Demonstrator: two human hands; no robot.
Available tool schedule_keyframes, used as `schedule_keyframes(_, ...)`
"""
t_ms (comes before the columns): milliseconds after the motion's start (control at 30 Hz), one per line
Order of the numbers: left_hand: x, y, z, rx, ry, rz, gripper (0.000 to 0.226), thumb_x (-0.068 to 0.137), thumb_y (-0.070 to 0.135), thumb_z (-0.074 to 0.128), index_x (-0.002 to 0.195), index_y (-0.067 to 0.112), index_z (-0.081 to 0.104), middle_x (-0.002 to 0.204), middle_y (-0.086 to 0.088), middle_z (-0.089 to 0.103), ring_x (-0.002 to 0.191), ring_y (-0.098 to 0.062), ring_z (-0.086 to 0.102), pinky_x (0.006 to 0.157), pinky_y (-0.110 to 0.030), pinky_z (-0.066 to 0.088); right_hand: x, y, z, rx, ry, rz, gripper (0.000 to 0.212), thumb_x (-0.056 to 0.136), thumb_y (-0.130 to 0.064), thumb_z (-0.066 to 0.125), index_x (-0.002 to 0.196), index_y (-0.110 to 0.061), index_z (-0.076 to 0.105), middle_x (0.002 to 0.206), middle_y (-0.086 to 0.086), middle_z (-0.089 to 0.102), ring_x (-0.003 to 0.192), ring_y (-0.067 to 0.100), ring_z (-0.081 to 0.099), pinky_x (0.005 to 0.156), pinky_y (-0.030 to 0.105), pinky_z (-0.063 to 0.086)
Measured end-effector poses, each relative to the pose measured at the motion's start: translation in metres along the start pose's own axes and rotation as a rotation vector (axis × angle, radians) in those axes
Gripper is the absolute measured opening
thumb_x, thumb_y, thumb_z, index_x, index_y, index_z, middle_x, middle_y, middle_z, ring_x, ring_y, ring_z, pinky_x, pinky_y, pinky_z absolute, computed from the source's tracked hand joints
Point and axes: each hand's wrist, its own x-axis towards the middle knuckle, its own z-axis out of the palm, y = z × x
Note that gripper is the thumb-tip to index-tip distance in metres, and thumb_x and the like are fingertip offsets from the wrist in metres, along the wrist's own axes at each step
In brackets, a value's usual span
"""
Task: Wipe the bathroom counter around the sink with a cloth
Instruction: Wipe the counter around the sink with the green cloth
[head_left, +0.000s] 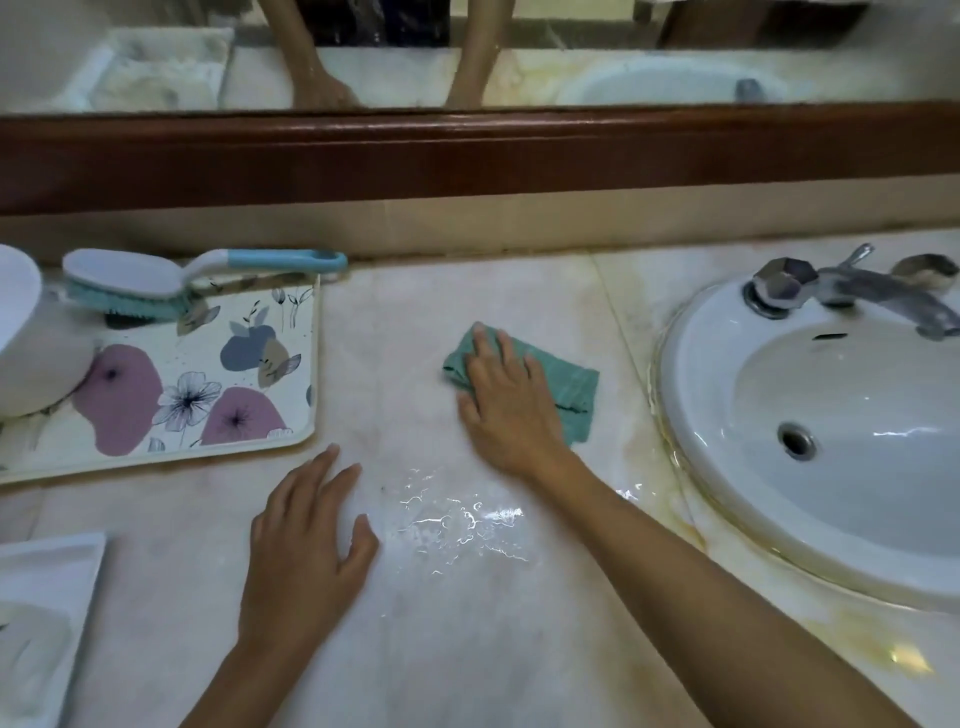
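A teal cloth (566, 382) lies flat on the pale marble counter (415, 332), left of the white oval sink (737, 364). My right hand (506, 397) presses down on the cloth with fingers spread, covering its left half. My left hand (306, 551) rests flat on the counter nearer to me, fingers apart, holding nothing. A wet patch (457, 519) glistens on the counter between the two hands.
A floral tray (218, 395) sits at the left with a blue and white scrub brush (171, 283) and a white bowl (26, 338). A white dish (47, 597) is at the front left. The metal faucet (852, 291) stands behind the sink. Yellow stains ring the sink edge.
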Motion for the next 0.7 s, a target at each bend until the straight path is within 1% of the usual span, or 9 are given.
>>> schedule_keyframes(67,0.001,-0.002,0.001,0.007,0.004,-0.002,0.055,0.079,0.043,0.042,0.125,0.020,0.061,0.146,0.002,0.047,0.128,-0.023,0.039,0.092,-0.047,0.039,-0.046,-0.011,0.012,-0.017,-0.035,-0.110,0.051,0.097,-0.040,0.031,0.143,-0.017,0.034,0.162,-0.002,0.006,0.148,0.022,0.003,0.115,0.053,0.013)
schedule_keyframes(133,0.012,0.002,0.000,-0.007,0.003,0.005,0.056,0.078,0.044,0.041,0.125,0.020,0.061,0.146,0.001,0.048,0.128,-0.024,0.039,0.092,-0.048,0.039,-0.070,0.005,0.011,-0.072,-0.039,-0.165,0.054,0.097,-0.047,0.030,0.145,-0.023,0.035,0.160,-0.007,0.014,0.148,0.018,0.011,0.112,0.053,0.018)
schedule_keyframes(200,0.017,0.008,-0.001,-0.016,-0.016,0.013,0.056,0.078,0.044,0.041,0.126,0.020,0.060,0.146,0.002,0.047,0.129,-0.024,0.038,0.093,-0.049,0.039,-0.070,0.030,0.000,-0.132,-0.051,-0.234,0.054,0.096,-0.053,0.028,0.146,-0.032,0.032,0.159,-0.011,0.019,0.146,0.015,0.016,0.112,0.053,0.017)
schedule_keyframes(267,0.016,0.008,-0.002,-0.009,-0.028,0.015,0.056,0.079,0.044,0.041,0.127,0.021,0.059,0.147,0.003,0.046,0.130,-0.024,0.038,0.094,-0.050,0.039,-0.054,0.047,-0.012,-0.159,-0.105,-0.297,0.054,0.097,-0.053,0.024,0.148,-0.034,0.026,0.159,-0.011,0.018,0.147,0.016,0.014,0.113,0.048,0.011)
schedule_keyframes(333,0.015,0.007,-0.003,-0.004,-0.028,0.022,0.056,0.079,0.045,0.040,0.128,0.023,0.058,0.148,0.004,0.044,0.131,-0.023,0.038,0.095,-0.050,0.039,-0.025,0.067,-0.022,-0.160,-0.110,-0.192,0.056,0.099,-0.049,0.022,0.151,-0.031,0.018,0.160,-0.007,0.013,0.148,0.020,0.007,0.116,0.046,0.010)
schedule_keyframes(467,0.013,0.013,-0.006,-0.007,0.001,0.020,0.056,0.079,0.044,0.041,0.128,0.023,0.058,0.148,0.005,0.044,0.131,-0.022,0.038,0.096,-0.050,0.039,0.045,0.135,-0.060,-0.105,-0.020,0.348,0.058,0.101,-0.047,0.018,0.153,-0.023,0.009,0.162,0.000,0.005,0.148,0.028,0.001,0.117,0.049,0.012)
schedule_keyframes(533,0.016,0.018,-0.003,-0.001,0.017,0.023,0.055,0.079,0.043,0.041,0.128,0.023,0.057,0.148,0.004,0.044,0.131,-0.022,0.038,0.096,-0.050,0.039,0.071,0.145,-0.071,-0.068,-0.013,0.495,0.061,0.100,-0.050,0.013,0.153,-0.021,0.004,0.162,0.002,-0.001,0.147,0.031,-0.002,0.117,0.051,0.009)
schedule_keyframes(633,0.029,0.020,0.001,0.003,0.025,0.024,0.055,0.079,0.042,0.041,0.127,0.021,0.058,0.148,0.004,0.044,0.131,-0.023,0.037,0.095,-0.048,0.036,0.075,0.104,-0.051,-0.016,0.063,0.493,0.061,0.099,-0.050,0.011,0.153,-0.023,0.002,0.162,0.004,-0.003,0.147,0.031,-0.006,0.117,0.050,0.004)
schedule_keyframes(700,0.025,0.016,0.005,0.024,0.001,0.013,0.056,0.080,0.042,0.040,0.128,0.021,0.058,0.149,0.004,0.043,0.132,-0.023,0.037,0.096,-0.048,0.036,0.035,0.054,-0.022,-0.025,0.046,0.322,0.058,0.099,-0.048,0.014,0.153,-0.027,0.004,0.162,0.001,-0.001,0.148,0.029,-0.005,0.118,0.048,0.006)
